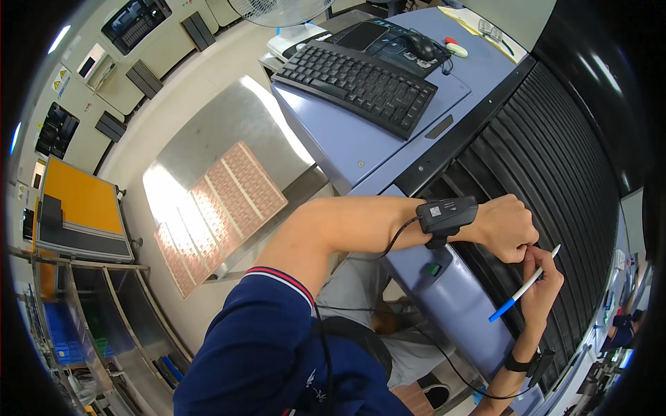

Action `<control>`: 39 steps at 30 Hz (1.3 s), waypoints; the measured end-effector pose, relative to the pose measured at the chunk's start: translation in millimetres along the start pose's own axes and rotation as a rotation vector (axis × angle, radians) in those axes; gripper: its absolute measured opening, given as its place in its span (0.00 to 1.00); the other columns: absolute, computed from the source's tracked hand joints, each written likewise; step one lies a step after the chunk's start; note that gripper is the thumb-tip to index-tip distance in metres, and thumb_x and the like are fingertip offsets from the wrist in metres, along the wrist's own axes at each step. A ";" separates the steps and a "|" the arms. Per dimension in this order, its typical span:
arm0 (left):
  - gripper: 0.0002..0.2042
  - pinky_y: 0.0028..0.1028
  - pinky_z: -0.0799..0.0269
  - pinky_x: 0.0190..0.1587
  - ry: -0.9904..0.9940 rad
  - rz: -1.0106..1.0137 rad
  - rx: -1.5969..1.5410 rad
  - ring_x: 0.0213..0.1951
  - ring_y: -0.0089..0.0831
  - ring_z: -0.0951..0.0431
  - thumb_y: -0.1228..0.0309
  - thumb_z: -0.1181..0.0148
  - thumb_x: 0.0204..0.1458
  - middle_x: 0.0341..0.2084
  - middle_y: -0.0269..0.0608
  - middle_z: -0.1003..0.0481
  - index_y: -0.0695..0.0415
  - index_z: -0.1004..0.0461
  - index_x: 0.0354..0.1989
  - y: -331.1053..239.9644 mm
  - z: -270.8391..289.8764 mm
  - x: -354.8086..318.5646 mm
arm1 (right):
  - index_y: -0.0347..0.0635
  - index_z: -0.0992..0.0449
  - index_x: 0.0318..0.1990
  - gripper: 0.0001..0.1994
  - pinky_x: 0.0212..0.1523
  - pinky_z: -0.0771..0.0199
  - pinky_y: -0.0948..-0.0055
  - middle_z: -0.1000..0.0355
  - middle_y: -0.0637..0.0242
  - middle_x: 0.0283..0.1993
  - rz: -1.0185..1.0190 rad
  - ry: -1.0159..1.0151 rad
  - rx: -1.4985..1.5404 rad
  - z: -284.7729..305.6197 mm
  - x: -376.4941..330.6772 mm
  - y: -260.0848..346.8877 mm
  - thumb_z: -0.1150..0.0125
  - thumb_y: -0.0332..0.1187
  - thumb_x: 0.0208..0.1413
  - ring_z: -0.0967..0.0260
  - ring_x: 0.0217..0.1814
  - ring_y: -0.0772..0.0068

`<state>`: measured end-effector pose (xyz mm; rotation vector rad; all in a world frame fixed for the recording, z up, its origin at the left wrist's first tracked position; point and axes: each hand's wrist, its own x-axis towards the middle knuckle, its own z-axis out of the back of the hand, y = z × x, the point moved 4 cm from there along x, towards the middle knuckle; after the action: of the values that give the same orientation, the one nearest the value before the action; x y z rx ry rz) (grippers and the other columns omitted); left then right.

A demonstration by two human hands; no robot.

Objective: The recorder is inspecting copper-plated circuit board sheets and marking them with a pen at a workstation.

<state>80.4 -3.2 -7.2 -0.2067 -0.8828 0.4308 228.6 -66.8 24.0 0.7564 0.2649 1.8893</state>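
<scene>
So both hands meet at the right side of the frame, over the black ribbed shutter [555, 159] of a machine. The right hand [542, 281] has a pen [524, 292], white barrel with a blue end, lying diagonally across it: white tip poking up and to the right past the fingertips, blue end pointing down-left, below the palm. Fingers are curled together around the barrel, so it's a closed grip on the pen, not a loose one.

The left hand [505, 227] sits just above it, balled into a loose fist, knuckles toward the shutter. Its fingertips come down right where the right hand's index finger is, and the two hands look like they're touching there. Can't tell if the left one is pinching anything, since the fingertips are tucked under. There's a black wrist device [447, 213] strapped on the left forearm with a thin cable running back toward the body, and a black band [517, 362] on the right wrist too.

Rest of the scene: a black keyboard [361, 83] at the top centre on the pale blue console [361, 149], a mouse [420, 46] behind it. Left of centre a copper-coloured panel sheet [218, 211] lies on a steel table [229, 125]. Far left there's an orange-topped cart [80, 201].
</scene>
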 end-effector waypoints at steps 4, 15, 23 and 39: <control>0.07 0.40 0.33 0.19 0.031 0.014 -0.006 0.15 0.47 0.27 0.68 0.41 0.37 0.11 0.45 0.27 0.58 0.26 0.15 -1.5 0.7 -0.6 | 0.35 0.21 0.39 0.03 0.29 0.32 0.78 0.23 0.59 0.26 -0.005 -0.002 0.005 -0.6 -1.3 0.6 0.37 0.23 0.59 0.28 0.26 0.80; 0.02 0.34 0.28 0.23 0.000 -0.005 -0.117 0.20 0.38 0.22 0.72 0.38 0.45 0.17 0.39 0.24 0.55 0.22 0.26 -0.1 12.4 5.0 | 0.34 0.21 0.38 0.05 0.29 0.26 0.69 0.22 0.54 0.28 0.070 -0.075 0.163 2.3 9.4 0.3 0.35 0.22 0.53 0.22 0.26 0.60; 0.03 0.31 0.28 0.23 0.105 0.030 -0.090 0.19 0.37 0.22 0.75 0.37 0.46 0.19 0.42 0.22 0.58 0.21 0.30 -13.8 5.5 10.8 | 0.40 0.20 0.36 0.04 0.26 0.26 0.63 0.24 0.56 0.24 0.082 -0.062 0.190 8.5 -2.8 -12.7 0.38 0.27 0.55 0.25 0.24 0.52; 0.04 0.36 0.26 0.25 0.106 0.041 -0.055 0.22 0.43 0.21 0.75 0.38 0.48 0.20 0.44 0.22 0.58 0.21 0.32 -16.6 11.7 9.6 | 0.40 0.24 0.32 0.03 0.27 0.27 0.57 0.27 0.54 0.20 0.120 -0.060 0.159 5.5 -0.3 -12.4 0.40 0.29 0.56 0.26 0.24 0.47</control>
<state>81.3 -13.8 12.6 -0.2958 -0.7875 0.4306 241.3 -62.5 21.9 0.9529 0.3416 1.9715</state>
